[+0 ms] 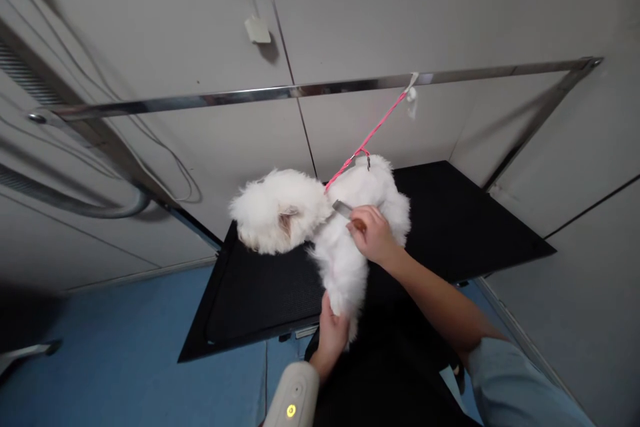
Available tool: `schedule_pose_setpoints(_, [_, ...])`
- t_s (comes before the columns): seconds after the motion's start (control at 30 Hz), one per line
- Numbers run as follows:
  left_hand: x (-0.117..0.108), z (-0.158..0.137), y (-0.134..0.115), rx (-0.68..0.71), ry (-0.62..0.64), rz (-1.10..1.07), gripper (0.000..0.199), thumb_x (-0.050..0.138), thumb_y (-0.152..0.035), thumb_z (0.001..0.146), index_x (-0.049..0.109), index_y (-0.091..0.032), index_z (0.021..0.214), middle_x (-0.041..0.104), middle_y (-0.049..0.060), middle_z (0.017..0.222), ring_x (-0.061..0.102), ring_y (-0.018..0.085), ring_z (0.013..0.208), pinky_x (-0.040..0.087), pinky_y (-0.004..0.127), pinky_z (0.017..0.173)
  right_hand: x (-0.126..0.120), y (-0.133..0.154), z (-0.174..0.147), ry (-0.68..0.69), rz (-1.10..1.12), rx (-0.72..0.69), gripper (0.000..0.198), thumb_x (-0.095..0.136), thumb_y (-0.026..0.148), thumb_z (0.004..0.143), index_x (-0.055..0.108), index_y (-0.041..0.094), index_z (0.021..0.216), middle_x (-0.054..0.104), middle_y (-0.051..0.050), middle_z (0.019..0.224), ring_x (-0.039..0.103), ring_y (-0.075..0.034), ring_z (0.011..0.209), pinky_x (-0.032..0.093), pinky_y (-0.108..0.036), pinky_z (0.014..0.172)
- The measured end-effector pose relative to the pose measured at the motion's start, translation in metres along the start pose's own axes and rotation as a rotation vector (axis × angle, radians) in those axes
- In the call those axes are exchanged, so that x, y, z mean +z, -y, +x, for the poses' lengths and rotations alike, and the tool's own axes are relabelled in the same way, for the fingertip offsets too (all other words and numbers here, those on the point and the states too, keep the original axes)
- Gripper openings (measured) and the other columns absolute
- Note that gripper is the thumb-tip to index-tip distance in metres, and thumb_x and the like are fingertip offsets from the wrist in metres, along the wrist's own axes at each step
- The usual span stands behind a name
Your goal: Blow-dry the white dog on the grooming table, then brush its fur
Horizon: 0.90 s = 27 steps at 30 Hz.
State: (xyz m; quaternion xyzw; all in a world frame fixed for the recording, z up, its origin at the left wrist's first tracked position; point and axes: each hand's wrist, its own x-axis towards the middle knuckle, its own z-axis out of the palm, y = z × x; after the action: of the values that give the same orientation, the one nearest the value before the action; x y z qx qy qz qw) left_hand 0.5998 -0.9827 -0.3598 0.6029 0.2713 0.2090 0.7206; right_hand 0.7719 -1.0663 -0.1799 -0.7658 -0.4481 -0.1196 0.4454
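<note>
A fluffy white dog point(350, 240) is on a black grooming table point(250, 287), its head turned toward the left. My right hand point(373, 233) is closed around the brown handle of a small grooming brush point(343, 209). The brush's grey head touches the coat near the dog's neck and shoulder. Lower down, my left hand point(334, 328) grips the dog's front leg point(345, 287), with fingers partly hidden behind the fur. A pink leash point(383, 121) runs from the dog's neck up to a metal bar point(345, 85).
The bar's frame spans the table's back side, close to a pale wall. A grey hose point(100, 203) and loose cables point(165, 147) hang at left. A white device point(295, 393) with a yellow light sits by my left forearm. Blue floor point(135, 327) lies below.
</note>
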Motion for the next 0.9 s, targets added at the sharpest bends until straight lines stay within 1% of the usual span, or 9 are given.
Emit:
schedule_pose_setpoints(0.07, [0.001,0.0,0.0,0.03,-0.017,0.031,0.073,0.084,-0.028,0.063,0.057,-0.019,0.13,0.071,0.014,0.127,0.066,0.035,0.121,0.05,0.045,0.108,0.0,0.002,0.003,0.178,0.018,-0.083,0.009,0.068,0.023,0.089,0.06,0.023,0.091,0.071,-0.007,0.091,0.067,-0.025,0.087,0.052,-0.037,0.082])
schedule_pose_setpoints(0.13, [0.002,0.0,-0.002,0.054,-0.057,0.058,0.073,0.083,-0.028,0.062,0.056,-0.017,0.13,0.069,0.015,0.13,0.065,0.035,0.122,0.046,0.046,0.112,0.001,0.005,0.002,0.311,0.003,-0.043,0.012,0.071,0.026,0.088,0.059,0.023,0.088,0.069,-0.005,0.083,0.065,-0.024,0.077,0.051,-0.035,0.073])
schedule_pose_setpoints(0.27, [0.004,0.002,-0.01,0.047,-0.083,0.095,0.078,0.079,-0.024,0.063,0.05,-0.021,0.136,0.065,0.013,0.136,0.061,0.035,0.128,0.043,0.046,0.115,0.002,0.007,-0.003,0.111,-0.031,0.006,0.005,0.065,0.021,0.092,0.06,0.023,0.094,0.07,-0.009,0.096,0.066,-0.026,0.093,0.051,-0.038,0.086])
schedule_pose_setpoints(0.4, [0.005,0.002,-0.022,0.033,-0.065,0.051,0.088,0.077,-0.024,0.062,0.043,-0.018,0.143,0.06,0.017,0.144,0.059,0.035,0.131,0.043,0.046,0.115,0.002,0.008,-0.007,0.267,0.051,0.005,0.01,0.069,0.024,0.089,0.059,0.024,0.088,0.068,-0.004,0.083,0.064,-0.022,0.078,0.051,-0.034,0.077])
schedule_pose_setpoints(0.53, [0.006,0.001,-0.029,0.056,-0.052,0.015,0.094,0.081,-0.028,0.064,0.041,-0.019,0.149,0.058,0.019,0.148,0.061,0.033,0.131,0.046,0.044,0.113,0.004,0.006,-0.014,0.053,0.064,0.06,0.005,0.063,0.022,0.092,0.06,0.023,0.095,0.07,-0.008,0.095,0.067,-0.023,0.09,0.052,-0.037,0.085])
schedule_pose_setpoints(0.67, [0.004,0.003,-0.032,0.071,-0.028,-0.05,0.096,0.084,-0.038,0.067,0.043,-0.02,0.152,0.062,0.019,0.144,0.062,0.033,0.13,0.05,0.043,0.109,0.009,0.003,-0.027,0.217,0.164,0.09,0.009,0.066,0.022,0.089,0.057,0.023,0.089,0.069,-0.002,0.082,0.067,-0.02,0.077,0.054,-0.033,0.074])
schedule_pose_setpoints(0.77, [0.0,0.006,-0.032,0.09,-0.016,-0.054,0.098,0.083,-0.05,0.069,0.043,-0.019,0.153,0.056,0.02,0.151,0.056,0.034,0.138,0.048,0.043,0.111,0.011,0.0,-0.033,-0.068,0.197,0.158,0.006,0.062,0.022,0.091,0.057,0.023,0.095,0.071,-0.006,0.091,0.069,-0.022,0.086,0.056,-0.036,0.081])
schedule_pose_setpoints(0.8, [-0.001,0.008,-0.032,0.083,-0.006,-0.052,0.099,0.082,-0.055,0.069,0.045,-0.018,0.153,0.056,0.02,0.152,0.056,0.035,0.138,0.048,0.043,0.112,0.011,-0.001,-0.035,-0.087,0.221,0.131,0.006,0.062,0.023,0.091,0.058,0.023,0.096,0.071,-0.007,0.094,0.07,-0.022,0.089,0.057,-0.037,0.084])
schedule_pose_setpoints(0.9, [-0.007,0.012,-0.032,0.047,0.026,-0.063,0.104,0.082,-0.065,0.066,0.048,-0.015,0.15,0.062,0.021,0.144,0.062,0.036,0.13,0.05,0.045,0.108,0.012,-0.005,-0.037,0.037,0.297,0.107,0.005,0.063,0.025,0.09,0.058,0.024,0.092,0.069,-0.003,0.084,0.069,-0.021,0.08,0.058,-0.035,0.078])
